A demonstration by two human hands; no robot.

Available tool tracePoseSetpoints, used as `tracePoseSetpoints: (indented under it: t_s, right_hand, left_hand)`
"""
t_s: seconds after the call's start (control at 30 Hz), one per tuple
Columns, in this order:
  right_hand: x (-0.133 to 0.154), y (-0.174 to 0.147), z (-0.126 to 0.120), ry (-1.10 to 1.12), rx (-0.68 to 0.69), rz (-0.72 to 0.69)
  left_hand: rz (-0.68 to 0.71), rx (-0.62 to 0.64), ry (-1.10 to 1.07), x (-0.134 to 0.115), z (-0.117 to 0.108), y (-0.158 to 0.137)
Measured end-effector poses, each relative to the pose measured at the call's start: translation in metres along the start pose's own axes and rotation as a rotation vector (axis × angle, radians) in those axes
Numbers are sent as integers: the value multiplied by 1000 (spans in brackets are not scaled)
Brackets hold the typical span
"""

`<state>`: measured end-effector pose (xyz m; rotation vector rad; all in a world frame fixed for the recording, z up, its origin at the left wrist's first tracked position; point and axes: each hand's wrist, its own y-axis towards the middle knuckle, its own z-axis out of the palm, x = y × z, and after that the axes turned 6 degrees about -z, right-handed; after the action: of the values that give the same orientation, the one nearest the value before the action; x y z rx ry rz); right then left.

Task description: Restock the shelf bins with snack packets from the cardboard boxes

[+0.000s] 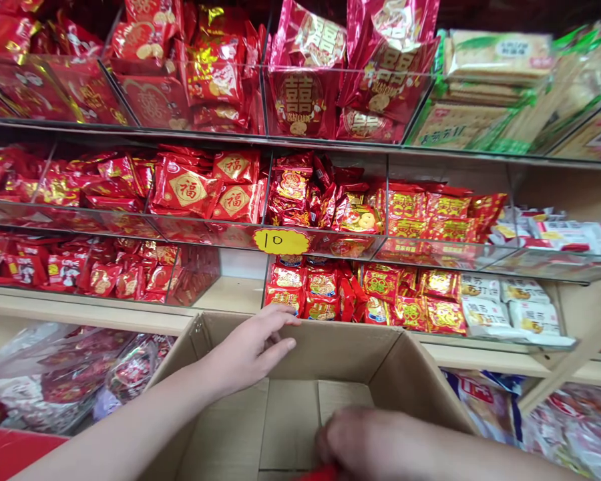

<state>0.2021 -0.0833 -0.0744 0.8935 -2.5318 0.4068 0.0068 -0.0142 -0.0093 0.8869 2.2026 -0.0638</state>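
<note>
A cardboard box (350,347) stands open before me, its floor bare where it shows. My left hand (255,344) is over the far rim of the box, fingers slightly bent and thumb apart, with nothing seen in it. Low inside the box is my right hand (360,437), smeared by motion and closed. Part of a red packet (323,473) shows beneath its fingers, mostly hidden. Closest behind the far rim are small red and gold snack packets (323,294) on the lowest shelf tier.
Clear-fronted tiers hold red packets (187,187), pink packets (305,73) and green-edged crackers (491,87). White packets (533,307) sit at the right. A yellow price tag (282,241) reads 10. Plastic bags (55,374) of goods flank the box below.
</note>
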Motion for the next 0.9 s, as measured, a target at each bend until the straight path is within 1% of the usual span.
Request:
tracePoseSetpoints:
  t_s: [0.03,0.07,0.13,0.2,0.27,0.37,0.47,0.57,0.63,0.73,0.77,0.9]
  right_hand:
    - [2,3,-12,29,-29,-4]
    - [4,4,-24,99,-90,4]
    - [6,6,-42,341,-219,31]
    - [5,7,-51,616,-298,53]
    - [3,8,-52,801,-338,59]
    - [2,9,-50,921,-424,63]
    - [5,9,-52,999,-505,64]
    - [7,10,-51,1039,-593,32]
    - [8,12,-47,1081,-570,12]
    - [7,15,-40,1142,-433,37]
    - [6,16,-38,1147,-414,51]
    - [4,16,-39,1086,-451,70]
  left_hand:
    - [-18,15,-51,-3,0,0]
    - [-42,47,-114,-5,0,-1]
    - [-91,148,-262,-6,2,-1]
    - [-126,244,-407,-5,5,-1]
    - [-167,295,-530,-3,7,0]
    - [-207,279,-662,-4,8,3]
    - [-213,230,-743,-7,6,5]
    - [-218,161,-785,-7,5,6]
    - [-205,137,-796,-6,6,6]
    - [-199,139,-819,-2,8,7]
    - [-199,137,-827,-1,8,8]
    - [-184,117,-864,-1,10,10]
